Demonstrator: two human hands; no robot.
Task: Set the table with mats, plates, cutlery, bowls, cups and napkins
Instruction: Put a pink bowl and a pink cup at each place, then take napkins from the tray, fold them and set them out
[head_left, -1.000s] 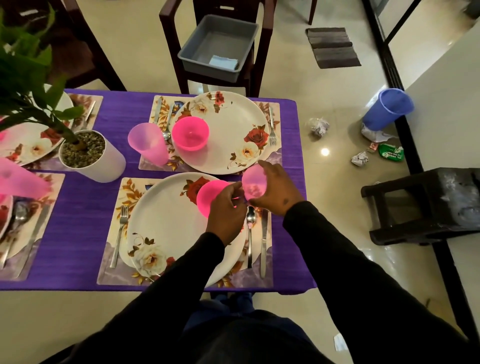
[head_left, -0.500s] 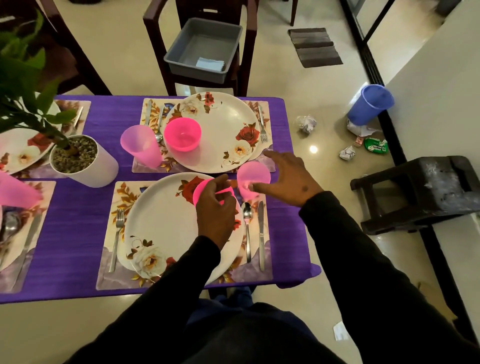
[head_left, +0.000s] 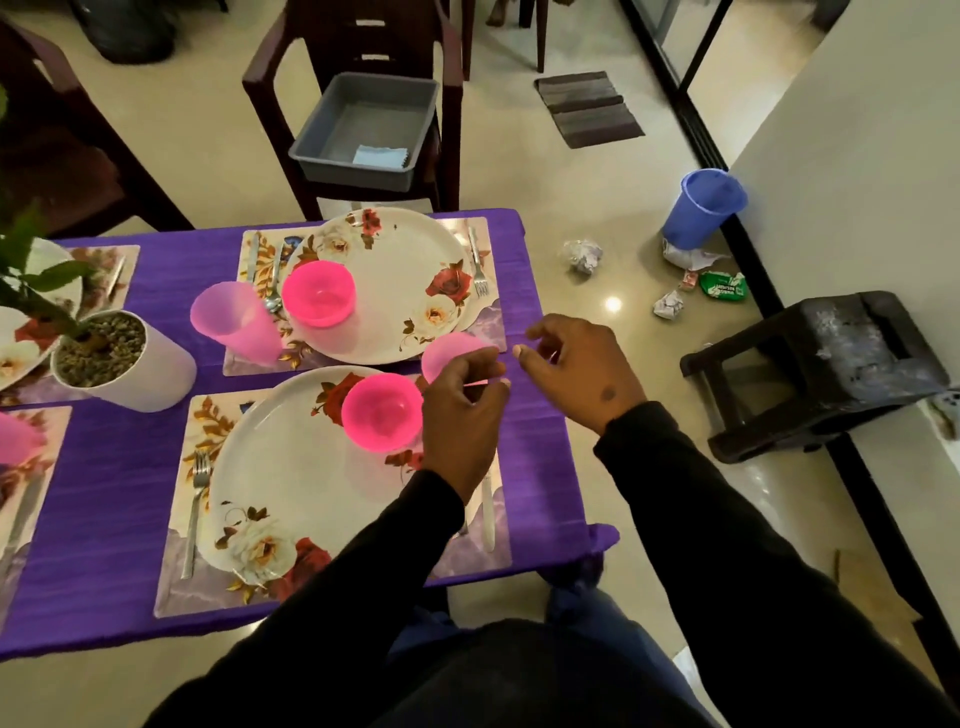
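Nearest: purple-clothed counter (head_left: 93, 519) carries a floral rectangular placemat (head_left: 218, 415) with a white round floral plate (head_left: 291, 467), steel fork (head_left: 196, 512) on its left, knife (head_left: 488, 514) on its right. A bright pink plastic bowl (head_left: 381, 410) sits on the plate's upper right.

Left hand (head_left: 460, 410): fingers loosely curled, holding nothing, just right of the bowl. Right hand (head_left: 576, 364): fingers relaxed, half-curled, released, over the counter's right edge.

A translucent pink plastic cup (head_left: 447, 353) stands behind the left hand, between the two mats; whether the fingers touch it cannot be told.

Farther: second setting with plate, bowl, cup. Bare floor lies right of the counter. Beyond, a grey plastic bin (head_left: 363, 130) rests on a dark chair (head_left: 353, 47).
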